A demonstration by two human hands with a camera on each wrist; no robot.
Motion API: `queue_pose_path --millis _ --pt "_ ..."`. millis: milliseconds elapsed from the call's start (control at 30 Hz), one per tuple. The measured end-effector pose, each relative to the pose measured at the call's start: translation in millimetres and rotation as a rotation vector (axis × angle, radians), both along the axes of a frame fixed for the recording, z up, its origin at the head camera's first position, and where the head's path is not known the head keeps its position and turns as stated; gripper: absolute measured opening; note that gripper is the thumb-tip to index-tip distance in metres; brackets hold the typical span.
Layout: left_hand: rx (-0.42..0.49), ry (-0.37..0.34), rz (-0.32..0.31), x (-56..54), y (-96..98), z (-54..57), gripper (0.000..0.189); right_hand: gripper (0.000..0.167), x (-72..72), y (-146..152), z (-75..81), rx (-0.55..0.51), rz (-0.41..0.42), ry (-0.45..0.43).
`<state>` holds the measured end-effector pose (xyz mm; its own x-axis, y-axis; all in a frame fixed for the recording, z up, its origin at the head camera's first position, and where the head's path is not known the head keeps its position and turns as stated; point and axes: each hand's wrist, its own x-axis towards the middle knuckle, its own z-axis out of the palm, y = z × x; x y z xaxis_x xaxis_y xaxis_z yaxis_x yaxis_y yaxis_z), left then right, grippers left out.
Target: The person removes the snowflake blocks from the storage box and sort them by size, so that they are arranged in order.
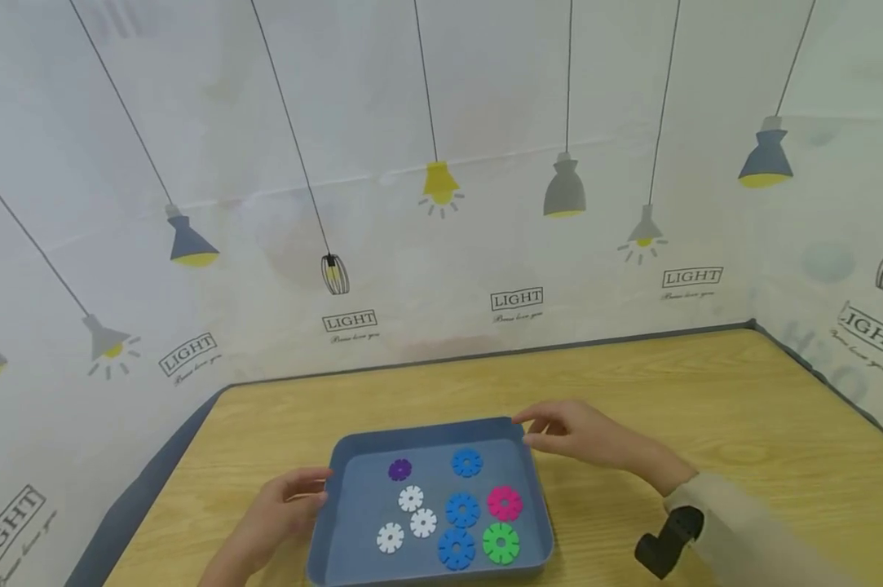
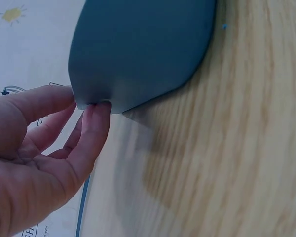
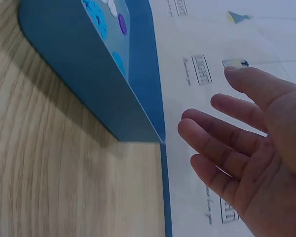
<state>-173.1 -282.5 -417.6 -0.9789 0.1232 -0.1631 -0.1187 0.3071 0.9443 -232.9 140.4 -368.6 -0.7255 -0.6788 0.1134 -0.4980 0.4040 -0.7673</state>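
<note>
A blue-grey rectangular tray [image 1: 426,433] rests on the wooden table. In it lie notched plastic discs: a purple one [image 1: 400,470], a pink one [image 1: 504,503], a green one [image 1: 501,553], white ones [image 1: 390,538] and blue ones [image 1: 456,561]. My left hand [image 1: 287,509] is at the tray's left wall; in the left wrist view its fingertips [image 2: 102,111] pinch the wall near a corner. By the far right corner is my right hand [image 1: 584,432], fingers loosely bent. The right wrist view shows a gap between those fingers [image 3: 190,131] and the tray's corner [image 3: 158,133].
The wood-grain table [image 1: 676,408] reaches back to a white wall sheet [image 1: 382,196] printed with hanging lamps. Similar printed sheets close off the left and right sides. A black device [image 1: 671,542] is strapped at the right sleeve's cuff.
</note>
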Motion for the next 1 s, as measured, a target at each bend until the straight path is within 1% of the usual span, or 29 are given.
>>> queue_pose_path --millis 167,367,600,700,800,933,1000 --pt "-0.007 -0.01 0.013 0.3 1.6 0.0 0.044 0.033 -3.6 -19.8 -1.3 0.034 0.078 -0.016" --pt "-0.002 -0.027 0.016 -0.3 0.3 -1.2 0.044 0.022 -13.1 -38.1 -0.2 0.131 0.204 -0.014" --pt "0.02 -0.029 0.02 2.1 0.5 -0.1 0.044 0.021 -18.1 -54.8 -0.9 0.269 0.305 -0.061" --pt "0.025 -0.032 0.019 2.3 0.7 0.8 0.044 0.021 -19.6 -60.1 -3.2 0.326 0.317 -0.059" --pt "0.029 -0.038 0.019 2.3 0.8 1.3 0.044 0.02 -22.1 -64.1 -7.7 0.382 0.307 -0.079" --pt "0.031 -0.048 0.016 2.4 1.3 1.9 0.045 0.02 -23.2 -68.4 -12.9 0.459 0.276 -0.088" --pt "0.032 -0.05 0.015 2.6 1.5 2.1 0.045 0.02 -22.4 -70.2 -14.3 0.488 0.259 -0.075"
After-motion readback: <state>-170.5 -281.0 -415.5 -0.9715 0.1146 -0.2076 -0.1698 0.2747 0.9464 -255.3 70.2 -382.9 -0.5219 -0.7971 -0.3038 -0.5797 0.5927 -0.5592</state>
